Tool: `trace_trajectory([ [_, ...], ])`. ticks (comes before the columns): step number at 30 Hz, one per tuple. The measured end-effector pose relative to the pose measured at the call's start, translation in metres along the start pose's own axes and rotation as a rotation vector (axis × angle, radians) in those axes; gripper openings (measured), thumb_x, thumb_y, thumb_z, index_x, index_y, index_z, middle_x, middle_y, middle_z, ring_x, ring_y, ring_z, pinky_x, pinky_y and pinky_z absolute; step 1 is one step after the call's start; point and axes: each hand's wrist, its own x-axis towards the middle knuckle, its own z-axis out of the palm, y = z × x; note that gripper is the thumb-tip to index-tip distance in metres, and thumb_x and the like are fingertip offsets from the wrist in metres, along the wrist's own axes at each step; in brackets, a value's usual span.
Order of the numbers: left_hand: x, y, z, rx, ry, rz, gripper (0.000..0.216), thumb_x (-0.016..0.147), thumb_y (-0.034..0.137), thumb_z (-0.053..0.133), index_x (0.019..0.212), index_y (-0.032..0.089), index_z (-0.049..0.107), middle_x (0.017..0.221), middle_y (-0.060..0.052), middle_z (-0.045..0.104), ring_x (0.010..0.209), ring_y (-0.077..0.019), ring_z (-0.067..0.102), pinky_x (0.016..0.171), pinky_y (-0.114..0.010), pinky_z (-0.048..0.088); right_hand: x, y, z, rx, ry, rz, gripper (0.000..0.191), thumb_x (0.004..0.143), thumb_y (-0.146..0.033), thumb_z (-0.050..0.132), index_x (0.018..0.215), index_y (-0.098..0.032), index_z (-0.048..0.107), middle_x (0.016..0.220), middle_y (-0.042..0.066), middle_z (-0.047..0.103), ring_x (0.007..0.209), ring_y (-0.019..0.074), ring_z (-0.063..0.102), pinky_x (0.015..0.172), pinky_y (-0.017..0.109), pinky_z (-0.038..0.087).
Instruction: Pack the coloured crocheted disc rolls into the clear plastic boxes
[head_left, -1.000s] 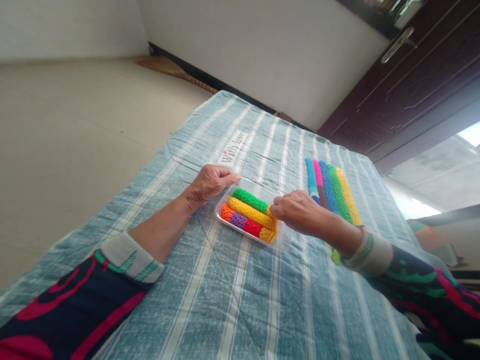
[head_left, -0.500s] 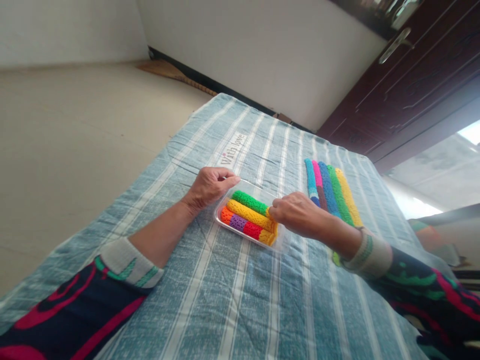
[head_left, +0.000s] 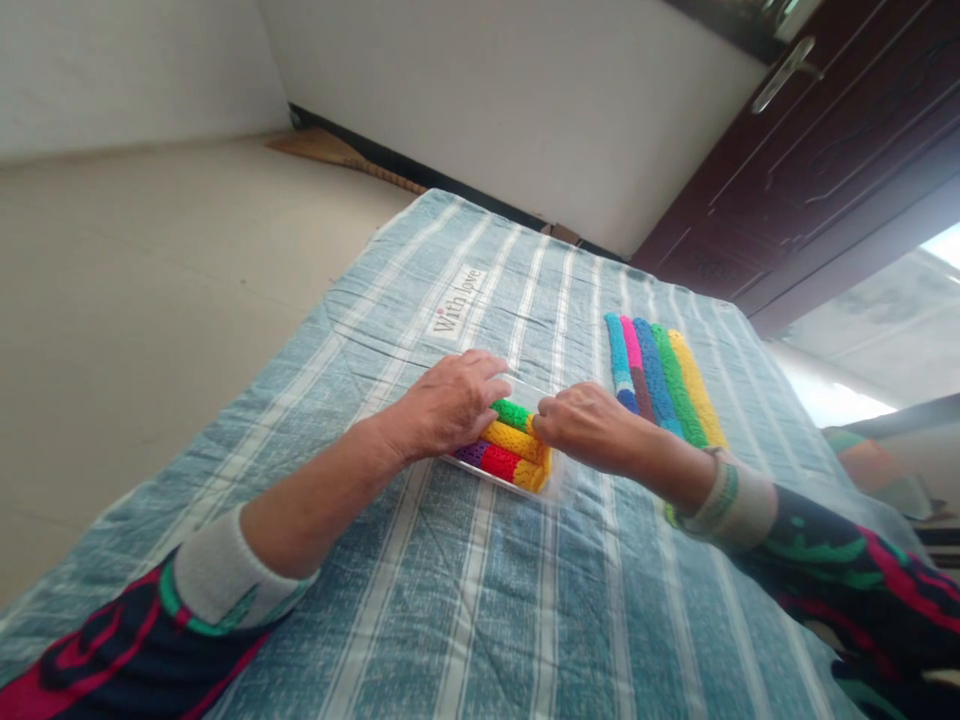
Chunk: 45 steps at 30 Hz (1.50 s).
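Fingers of the left hand (head_left: 454, 405) have just left the far-left corner of the clear box (head_left: 525, 392), and the hand now lies over its left end, thumb and fingertips parted around the green row of the knitted strip (head_left: 516, 440). The strip lies inside the box in several rows; the change suggests attention passing from steadying the rim to setting those rows. At the box's right end the right hand (head_left: 585, 425) stays put, fingers curled and pressed together; whether they pinch yarn or rim, I cannot tell. The left hand and wrist block sight of the box's left side. Right of the box, partly behind the right forearm, is a second knitted strip (head_left: 654, 375); beyond the box's far-left corner, a "With love" patch (head_left: 457, 300) marks the striped cloth (head_left: 420, 600) beneath it.
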Motion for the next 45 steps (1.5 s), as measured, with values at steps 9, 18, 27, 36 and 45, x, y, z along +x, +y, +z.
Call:
trace_trajectory([
  [9, 0.001, -0.002, 0.003, -0.037, -0.046, -0.052, 0.016, 0.085, 0.016, 0.058, 0.089, 0.015, 0.073, 0.131, -0.013, 0.059, 0.123, -0.0275, 0.051, 0.106, -0.041, 0.044, 0.002, 0.003, 0.005, 0.013, 0.03, 0.006, 0.018, 0.093, -0.006, 0.048, 0.083, -0.013, 0.062, 0.073, 0.006, 0.066, 0.054, 0.0106, 0.046, 0.051, 0.029, 0.019],
  [18, 0.001, 0.0, 0.004, 0.007, -0.031, -0.079, 0.016, 0.083, 0.017, 0.059, 0.093, 0.019, 0.071, 0.127, -0.007, 0.06, 0.12, -0.0251, 0.052, 0.101, -0.039, 0.047, 0.004, 0.003, 0.009, 0.021, 0.048, 0.066, 0.02, 0.094, -0.007, 0.046, 0.084, -0.014, 0.062, 0.075, 0.006, 0.065, 0.055, 0.0108, 0.046, 0.052, 0.029, 0.019],
  [27, 0.001, -0.001, 0.005, -0.044, -0.077, -0.096, 0.021, 0.086, 0.017, 0.056, 0.096, 0.022, 0.074, 0.134, -0.009, 0.056, 0.125, -0.0284, 0.048, 0.102, -0.041, 0.046, -0.003, 0.003, 0.002, 0.064, 0.078, 0.115, 0.026, 0.093, -0.004, 0.04, 0.087, -0.014, 0.063, 0.074, 0.004, 0.061, 0.054, 0.0105, 0.036, 0.052, 0.03, 0.016],
  [36, 0.0, -0.003, 0.009, 0.019, -0.05, -0.039, 0.025, 0.092, 0.022, 0.054, 0.104, 0.029, 0.075, 0.135, -0.009, 0.055, 0.123, -0.03, 0.049, 0.098, -0.044, 0.047, -0.005, 0.003, 0.005, 0.138, 0.053, 0.122, 0.025, 0.092, -0.006, 0.043, 0.087, -0.015, 0.066, 0.073, 0.003, 0.062, 0.052, 0.0089, 0.033, 0.053, 0.03, 0.015],
  [45, 0.0, -0.003, 0.011, 0.008, -0.078, -0.019, 0.024, 0.095, 0.031, 0.053, 0.106, 0.032, 0.074, 0.141, -0.009, 0.05, 0.131, -0.0337, 0.044, 0.1, -0.051, 0.045, -0.005, 0.004, 0.007, 0.16, 0.108, 0.124, 0.024, 0.092, -0.009, 0.043, 0.092, -0.017, 0.066, 0.072, 0.003, 0.061, 0.054, 0.0095, 0.034, 0.052, 0.03, 0.014],
])
